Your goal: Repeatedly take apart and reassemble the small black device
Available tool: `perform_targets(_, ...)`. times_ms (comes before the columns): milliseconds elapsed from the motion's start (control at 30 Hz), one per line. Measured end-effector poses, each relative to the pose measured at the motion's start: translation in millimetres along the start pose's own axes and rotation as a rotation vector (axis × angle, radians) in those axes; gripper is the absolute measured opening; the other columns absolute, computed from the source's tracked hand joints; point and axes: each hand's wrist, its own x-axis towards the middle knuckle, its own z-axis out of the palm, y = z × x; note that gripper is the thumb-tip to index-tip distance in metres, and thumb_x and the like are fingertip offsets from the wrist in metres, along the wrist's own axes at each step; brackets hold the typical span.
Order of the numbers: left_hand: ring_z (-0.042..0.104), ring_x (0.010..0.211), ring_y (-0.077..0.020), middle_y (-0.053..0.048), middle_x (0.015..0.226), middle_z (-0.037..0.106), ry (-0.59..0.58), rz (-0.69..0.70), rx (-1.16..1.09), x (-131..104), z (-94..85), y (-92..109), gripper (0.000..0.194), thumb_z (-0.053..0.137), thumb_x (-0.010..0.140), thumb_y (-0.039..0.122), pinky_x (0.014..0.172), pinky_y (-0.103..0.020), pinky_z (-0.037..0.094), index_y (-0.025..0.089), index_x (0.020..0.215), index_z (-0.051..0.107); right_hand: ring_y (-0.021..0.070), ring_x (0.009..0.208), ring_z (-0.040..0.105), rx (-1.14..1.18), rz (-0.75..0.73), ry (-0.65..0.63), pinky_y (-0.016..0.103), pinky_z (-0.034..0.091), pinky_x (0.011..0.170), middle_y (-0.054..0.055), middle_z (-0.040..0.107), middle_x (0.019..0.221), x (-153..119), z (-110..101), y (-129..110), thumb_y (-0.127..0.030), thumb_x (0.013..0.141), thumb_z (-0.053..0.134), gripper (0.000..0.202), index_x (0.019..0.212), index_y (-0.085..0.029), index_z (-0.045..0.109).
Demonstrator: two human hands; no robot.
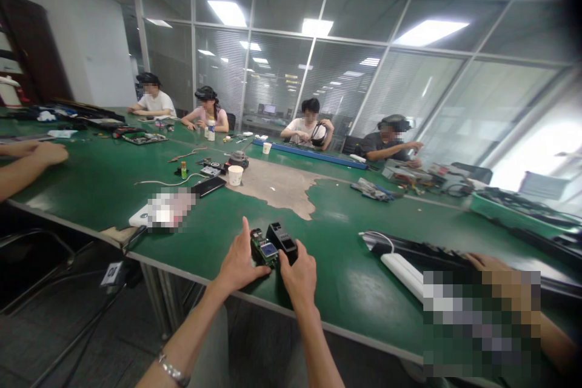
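Note:
Near the front edge of the green table [336,267], a small circuit board [265,250] with a little screen is between my hands. My left hand [239,259] is beside the board's left side, thumb stretched along its lower edge and the other fingers raised apart from it. A black plastic housing [282,242] with rectangular openings stands tilted just right of the board. My right hand [300,270] is wrapped round the housing's lower right side, its index finger on the front. The undersides of both items are hidden.
A paper cup [235,175], a black phone [209,186] and a white device [139,217] lie ahead left. At right are a white bar [402,276], a black frame [422,251], another person's hand [493,267] and a green basket [509,215]. Several people sit across the table.

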Motion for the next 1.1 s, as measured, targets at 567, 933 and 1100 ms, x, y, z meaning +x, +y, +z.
perform_targets(567, 0.046, 0.122, -0.0348, -0.018, 0.138, 0.045, -0.101, 0.022, -0.008, 5.9, -12.2, -4.0, 0.134, 0.081, 0.062, 0.032, 0.102, -0.052, 0.036, 0.018, 0.148, -0.021, 0.0243, 0.086, 0.064, 0.306, 0.084, 0.065, 0.033, 0.045, 0.077, 0.011, 0.069, 0.101, -1.3, -11.9, -8.8, -0.048, 0.082, 0.056, 0.050, 0.119, -0.016, 0.059)
perform_targets(933, 0.042, 0.130, -0.0320, -0.016, 0.144, 0.041, -0.060, 0.074, -0.041, 1.2, -9.6, -13.2, 0.134, 0.079, 0.065, 0.038, 0.107, -0.051, 0.034, 0.020, 0.146, -0.025, 0.0192, 0.080, 0.066, 0.447, 0.065, 0.015, 0.028, 0.047, 0.075, 0.005, 0.071, 0.092, -4.4, -23.5, -52.4, -0.049, 0.078, 0.060, 0.043, 0.108, -0.019, 0.064)
perform_targets(1100, 0.043, 0.129, -0.0315, -0.017, 0.143, 0.041, -0.050, 0.075, -0.040, 0.7, -10.1, -11.0, 0.133, 0.077, 0.066, 0.041, 0.106, -0.051, 0.036, 0.018, 0.145, -0.027, 0.0215, 0.084, 0.066, 0.371, 0.015, -0.003, 0.030, 0.047, 0.076, 0.007, 0.071, 0.095, -9.0, -21.3, -61.8, -0.047, 0.080, 0.058, 0.042, 0.109, -0.018, 0.063)
